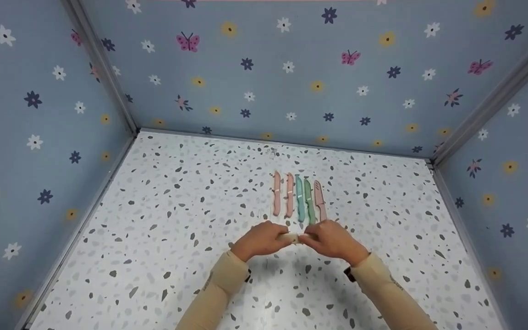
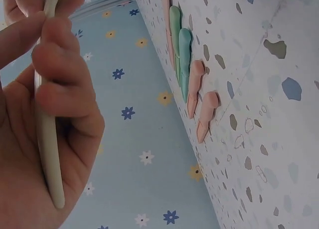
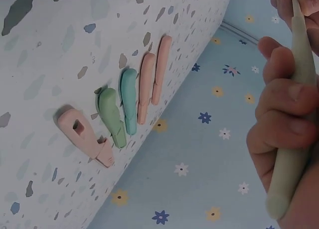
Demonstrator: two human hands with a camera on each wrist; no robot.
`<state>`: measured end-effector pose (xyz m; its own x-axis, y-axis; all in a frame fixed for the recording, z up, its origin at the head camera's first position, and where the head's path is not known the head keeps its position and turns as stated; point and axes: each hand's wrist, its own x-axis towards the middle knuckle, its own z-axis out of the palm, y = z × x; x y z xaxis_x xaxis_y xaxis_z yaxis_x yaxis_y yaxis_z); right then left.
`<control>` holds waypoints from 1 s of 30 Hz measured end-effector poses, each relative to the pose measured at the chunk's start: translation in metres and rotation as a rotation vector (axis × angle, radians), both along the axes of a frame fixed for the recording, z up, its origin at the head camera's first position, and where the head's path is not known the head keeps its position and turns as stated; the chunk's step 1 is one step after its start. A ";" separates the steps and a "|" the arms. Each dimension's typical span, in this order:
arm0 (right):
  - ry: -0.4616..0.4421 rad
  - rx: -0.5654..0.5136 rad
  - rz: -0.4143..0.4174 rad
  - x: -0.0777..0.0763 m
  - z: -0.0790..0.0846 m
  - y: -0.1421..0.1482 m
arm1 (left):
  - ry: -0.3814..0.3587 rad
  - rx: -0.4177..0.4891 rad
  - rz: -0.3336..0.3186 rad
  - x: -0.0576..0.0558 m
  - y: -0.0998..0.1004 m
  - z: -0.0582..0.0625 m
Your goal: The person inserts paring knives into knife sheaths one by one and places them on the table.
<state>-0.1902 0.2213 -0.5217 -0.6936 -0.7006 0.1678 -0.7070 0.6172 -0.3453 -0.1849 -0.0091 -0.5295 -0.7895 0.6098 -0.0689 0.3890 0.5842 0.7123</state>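
Note:
Both hands hold one pale cream-green knife across the middle, low over the table. My left hand has its fingers curled round one end, a slim smooth length in the left wrist view. My right hand grips the thicker rounded handle in the right wrist view. The fingers hide most of the middle part. Just beyond the hands lie two pink knives, a teal knife, a green knife and a pink knife with a slotted wide blade.
A white speckled tabletop lies under everything. Blue walls with flowers and butterflies enclose it at the back and both sides, joined by grey corner strips.

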 end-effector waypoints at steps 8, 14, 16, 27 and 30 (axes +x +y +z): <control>-0.100 0.015 -0.071 -0.002 -0.002 0.012 | -0.052 -0.020 0.008 -0.004 -0.013 -0.003; -0.154 0.028 -0.132 -0.007 -0.003 0.024 | -0.035 -0.033 0.014 -0.008 -0.026 -0.005; -0.163 0.021 -0.145 -0.008 -0.003 0.027 | -0.039 -0.035 0.024 -0.008 -0.030 -0.006; -0.225 -0.006 -0.280 -0.014 -0.005 0.044 | 0.023 -0.104 0.154 -0.001 -0.061 -0.011; -0.224 -0.015 -0.366 -0.016 -0.007 0.053 | 0.028 -0.119 0.189 0.004 -0.065 -0.014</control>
<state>-0.2061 0.2745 -0.5289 -0.9164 -0.4002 -0.0069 -0.3488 0.8069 -0.4766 -0.1812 -0.0744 -0.5438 -0.8914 0.4400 -0.1086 0.2833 0.7280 0.6244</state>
